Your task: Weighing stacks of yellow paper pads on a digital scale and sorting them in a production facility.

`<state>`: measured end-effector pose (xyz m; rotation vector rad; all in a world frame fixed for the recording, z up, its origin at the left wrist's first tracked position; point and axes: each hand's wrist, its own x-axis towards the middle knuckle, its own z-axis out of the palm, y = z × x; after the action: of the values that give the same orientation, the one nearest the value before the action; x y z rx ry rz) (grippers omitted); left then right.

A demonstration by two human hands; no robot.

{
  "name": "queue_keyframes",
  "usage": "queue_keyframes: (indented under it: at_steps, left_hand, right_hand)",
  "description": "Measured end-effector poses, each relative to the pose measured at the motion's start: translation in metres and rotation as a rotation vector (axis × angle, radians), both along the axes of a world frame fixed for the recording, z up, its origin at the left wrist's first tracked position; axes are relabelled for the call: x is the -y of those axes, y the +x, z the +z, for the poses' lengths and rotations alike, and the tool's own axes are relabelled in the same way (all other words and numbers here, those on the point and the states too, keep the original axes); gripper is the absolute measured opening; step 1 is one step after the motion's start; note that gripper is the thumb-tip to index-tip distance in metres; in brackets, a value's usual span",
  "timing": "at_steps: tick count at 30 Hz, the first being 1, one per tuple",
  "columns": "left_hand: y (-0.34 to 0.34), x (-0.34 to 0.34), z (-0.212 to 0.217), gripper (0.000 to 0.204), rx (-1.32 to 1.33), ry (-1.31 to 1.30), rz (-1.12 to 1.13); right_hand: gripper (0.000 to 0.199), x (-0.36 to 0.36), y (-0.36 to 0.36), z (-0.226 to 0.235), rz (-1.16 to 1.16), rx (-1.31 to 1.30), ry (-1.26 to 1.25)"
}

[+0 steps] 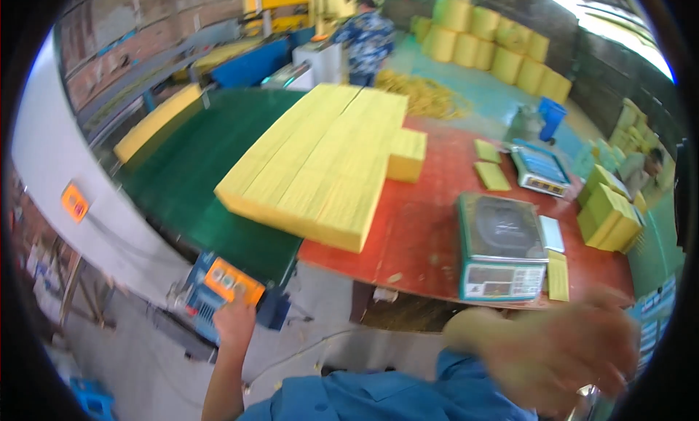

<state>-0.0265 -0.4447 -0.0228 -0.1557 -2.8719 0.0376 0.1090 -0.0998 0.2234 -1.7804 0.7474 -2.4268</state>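
Under the left hand (234, 325) in the head view, an orange switch box (231, 279) meets its fingertips; the forearm (226, 388) reaches up and slightly outward, the hand pressing rather than grasping. Well beyond it, a yellow stack (313, 159) spans green belt (186, 159) and red table (422, 224). The right hand (571, 348), raised, is too blurred to tell clenched from released; a carton (502, 246) stands beyond.

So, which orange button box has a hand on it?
The lower orange box, by the near end of the green belt: the left hand is on it. The other orange box is on the white panel, untouched.
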Motion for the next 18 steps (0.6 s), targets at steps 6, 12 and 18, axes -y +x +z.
queue_keyframes:
  at_steps: [6, 12, 18]
  left_hand:
    - [-0.002, -0.023, 0.0, 0.046, 0.031, -0.007, -0.015]
    - [0.0, -0.015, 0.001, 0.043, 0.059, -0.067, 0.093]
    - [-0.01, -0.029, 0.01, 0.042, 0.064, -0.093, 0.118]
  right_hand:
    - [0.022, 0.035, -0.026, -0.256, -1.13, 0.782, 0.759]
    - [0.025, -0.01, 0.075, -0.363, -0.84, 0.918, 1.25]
    - [0.02, -0.067, 0.085, -0.343, -0.997, 0.867, 1.202]
